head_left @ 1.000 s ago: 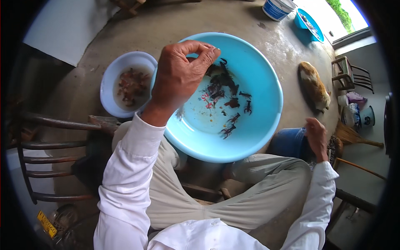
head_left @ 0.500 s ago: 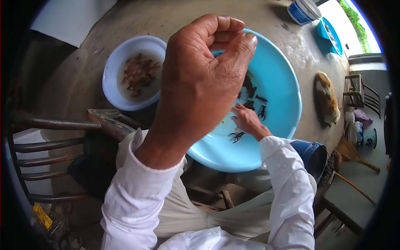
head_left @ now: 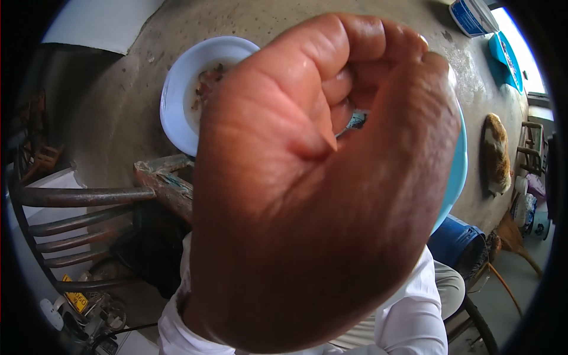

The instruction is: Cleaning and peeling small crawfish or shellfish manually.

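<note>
Filling most of the view, my left hand (head_left: 319,189) is raised close to the camera, fingers curled in against the thumb; whether they pinch anything I cannot tell. Behind it sit the blue basin (head_left: 454,171) and, beside it, the white bowl (head_left: 177,112) on the concrete table (head_left: 112,106).

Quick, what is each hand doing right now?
Left hand: fingers curled shut close to the camera; whether it holds anything cannot be told.
Right hand: not in view.
</note>
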### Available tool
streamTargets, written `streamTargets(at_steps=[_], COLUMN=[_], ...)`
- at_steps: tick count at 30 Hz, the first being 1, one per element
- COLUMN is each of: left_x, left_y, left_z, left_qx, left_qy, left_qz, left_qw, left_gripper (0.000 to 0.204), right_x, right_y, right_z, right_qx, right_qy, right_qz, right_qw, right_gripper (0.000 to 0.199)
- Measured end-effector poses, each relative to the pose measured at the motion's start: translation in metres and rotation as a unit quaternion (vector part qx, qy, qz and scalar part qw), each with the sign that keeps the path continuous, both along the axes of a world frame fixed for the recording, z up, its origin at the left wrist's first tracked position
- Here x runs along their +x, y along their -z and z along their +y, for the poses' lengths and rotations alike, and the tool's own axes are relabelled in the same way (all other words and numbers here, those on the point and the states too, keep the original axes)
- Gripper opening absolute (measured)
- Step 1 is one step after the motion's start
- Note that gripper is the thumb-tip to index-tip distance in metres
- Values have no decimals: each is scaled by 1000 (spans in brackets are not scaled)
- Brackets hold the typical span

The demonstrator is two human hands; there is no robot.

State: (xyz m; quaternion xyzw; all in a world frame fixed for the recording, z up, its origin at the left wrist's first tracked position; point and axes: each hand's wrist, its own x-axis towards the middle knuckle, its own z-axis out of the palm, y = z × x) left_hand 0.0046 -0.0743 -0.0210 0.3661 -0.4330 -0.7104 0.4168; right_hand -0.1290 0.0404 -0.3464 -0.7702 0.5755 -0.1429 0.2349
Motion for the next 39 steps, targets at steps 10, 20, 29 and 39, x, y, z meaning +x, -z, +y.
streamTargets(at_steps=[10, 20, 29, 39], left_x=[19, 28, 44, 30], left_y=[-21, -38, -54, -24], left_z=[11, 23, 28, 67], left_qx=[-21, -27, -49, -54], left_qy=[-16, -6, -55, 67], left_qz=[-23, 46, -6, -18], left_qw=[999, 999, 997, 996], left_gripper=[23, 24, 32, 20], right_x=[54, 27, -15, -23], right_y=[-4, -20, -218, -346], right_z=[2, 48, 39, 109], right_qx=[120, 212, 253, 89], right_qy=[42, 190, 308, 288], right_qz=[-87, -175, -366, -690], right_qw=[988, 943, 841, 658], right_gripper=[36, 26, 18, 16])
